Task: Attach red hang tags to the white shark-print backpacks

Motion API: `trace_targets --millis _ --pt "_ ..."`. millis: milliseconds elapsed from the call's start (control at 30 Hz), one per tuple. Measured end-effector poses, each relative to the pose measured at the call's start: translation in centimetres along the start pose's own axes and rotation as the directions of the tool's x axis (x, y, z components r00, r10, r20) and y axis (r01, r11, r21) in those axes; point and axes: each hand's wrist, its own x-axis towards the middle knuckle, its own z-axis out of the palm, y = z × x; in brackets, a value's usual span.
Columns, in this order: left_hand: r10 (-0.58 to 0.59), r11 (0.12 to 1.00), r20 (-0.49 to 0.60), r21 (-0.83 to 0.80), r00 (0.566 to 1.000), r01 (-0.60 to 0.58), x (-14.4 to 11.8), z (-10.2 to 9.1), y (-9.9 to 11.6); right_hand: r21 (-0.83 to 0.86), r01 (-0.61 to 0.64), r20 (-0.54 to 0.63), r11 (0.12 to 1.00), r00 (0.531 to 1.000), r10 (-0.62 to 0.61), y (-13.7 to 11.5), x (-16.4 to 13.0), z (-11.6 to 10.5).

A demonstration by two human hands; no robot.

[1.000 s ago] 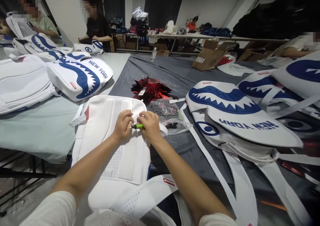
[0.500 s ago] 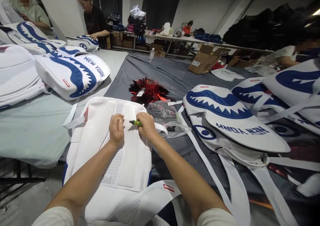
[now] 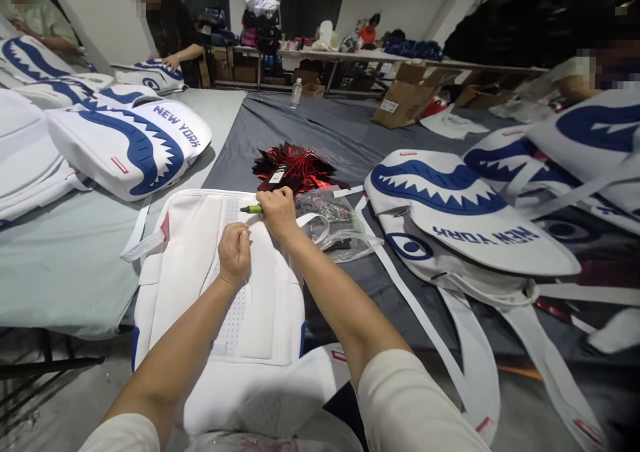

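White backpack pinned by fisted left hand; green tool gripped in right hand, best kept low and steady

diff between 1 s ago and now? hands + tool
The right hand carried the green tool away from the left hand, up toward the top edge of the white backpack. The hands were close together; now they are apart. Unchanged: right hand grips the tool, left hand rests on the backpack, which lies back side up.

The white padded backpack lies flat, back panel up, on the table edge before me. The small green-barrelled tool lies level, tip pointing left, near its top.
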Motion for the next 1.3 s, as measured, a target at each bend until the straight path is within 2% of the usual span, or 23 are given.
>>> trace_targets --millis 100,167,200,233,300,367,400,433,500,567,600,667,733,800,900,967,1000,1067,1167,1233,1267,1300 --pt "0.058 0.998 0.086 0.031 0.995 -0.061 0.3 -0.2 0.3 0.034 -0.091 -0.046 0.995 0.995 0.093 0.1 -1.1 -1.7" --pt "0.115 0.99 0.186 0.055 0.976 -0.127 0.6 -0.6 0.8 0.146 -0.246 -0.081 0.958 0.962 0.259 0.5 -3.4 -3.6" --pt "0.149 0.983 0.257 0.064 0.955 -0.171 0.9 -0.7 1.0 0.244 -0.339 -0.065 0.909 0.929 0.364 0.7 -4.8 -4.6" --pt "0.189 0.972 0.344 0.066 0.92 -0.225 1.2 -0.8 1.3 0.358 -0.427 -0.009 0.83 0.888 0.46 1.0 -6.4 -5.6" --pt "0.273 0.935 0.537 0.049 0.798 -0.352 2.1 -0.7 1.6 0.559 -0.561 0.2 0.611 0.806 0.557 1.2 -9.5 -7.1" --pt "0.324 0.883 0.69 0.026 0.648 -0.469 3.2 -0.2 1.7 0.667 -0.617 0.392 0.417 0.767 0.508 0.8 -12.2 -8.1" --pt "0.33 0.86 0.738 0.022 0.589 -0.51 3.8 0.3 1.6 0.706 -0.623 0.443 0.338 0.76 0.475 0.4 -13.3 -8.4" --pt "0.328 0.842 0.773 0.021 0.544 -0.538 4.3 0.8 1.5 0.738 -0.614 0.461 0.279 0.761 0.456 -0.1 -14.2 -8.7" --pt "0.33 0.818 0.814 0.006 0.478 -0.575 5.0 1.7 1.4 0.797 -0.564 0.428 0.215 0.78 0.457 -1.3 -15.3 -9.3" --pt "0.339 0.809 0.833 -0.021 0.438 -0.587 5.3 2.1 1.4 0.847 -0.505 0.379 0.167 0.794 0.475 -2.2 -15.9 -9.8" --pt "0.341 0.81 0.835 -0.028 0.431 -0.586 5.2 2.0 1.5 0.868 -0.478 0.366 0.133 0.798 0.48 -2.5 -16.0 -10.1" --pt "0.335 0.819 0.831 -0.024 0.445 -0.573 4.8 1.5 1.8 0.901 -0.432 0.358 0.046 0.799 0.483 -2.8 -16.1 -10.6" --pt "0.336 0.829 0.81 -0.012 0.481 -0.559 4.1 0.8 2.0 0.909 -0.416 0.38 -0.034 0.79 0.482 -2.8 -16.2 -11.1" --pt "0.371 0.837 0.738 -0.004 0.563 -0.547 3.1 0.2 2.0 0.898 -0.426 0.428 -0.112 0.785 0.448 -2.7 -16.5 -11.6" --pt "0.43 0.863 0.553 -0.018 0.714 -0.506 1.5 -0.3 1.5 0.861 -0.455 0.508 -0.226 0.79 0.343 -2.6 -17.2 -12.0" --pt "0.431 0.884 0.468 -0.051 0.771 -0.464 0.5 -0.4 1.1 0.843 -0.481 0.536 -0.239 0.783 0.316 -2.8 -17.7 -11.5" --pt "0.427 0.891 0.451 -0.064 0.783 -0.449 0.1 -0.4 1.0 0.842 -0.496 0.54 -0.213 0.776 0.326 -2.9 -17.9 -11.0" --pt "0.419 0.895 0.451 -0.058 0.788 -0.443 -0.2 -0.4 0.9 0.853 -0.513 0.505 -0.097 0.762 0.406 -3.5 -18.1 -9.3" --pt "0.366 0.905 0.518 -0.004 0.773 -0.425 -0.4 -0.4 1.5 0.844 -0.493 0.31 0.209 0.768 0.56 -4.4 -17.8 -6.5" --pt "0.304 0.922 0.557 0.032 0.773 -0.386 -0.5 -0.5 2.0 0.785 -0.466 0.166 0.409 0.793 0.586 -4.8 -17.5 -5.3" --pt "0.29 0.927 0.56 0.038 0.777 -0.373 -0.6 -0.6 2.2 0.76 -0.453 0.13 0.467 0.809 0.573 -4.9 -17.3 -5.0" --pt "0.291 0.929 0.547 0.034 0.785 -0.368 -0.8 -0.7 2.3 0.751 -0.449 0.127 0.484 0.818 0.561 -5.0 -17.2 -4.9"
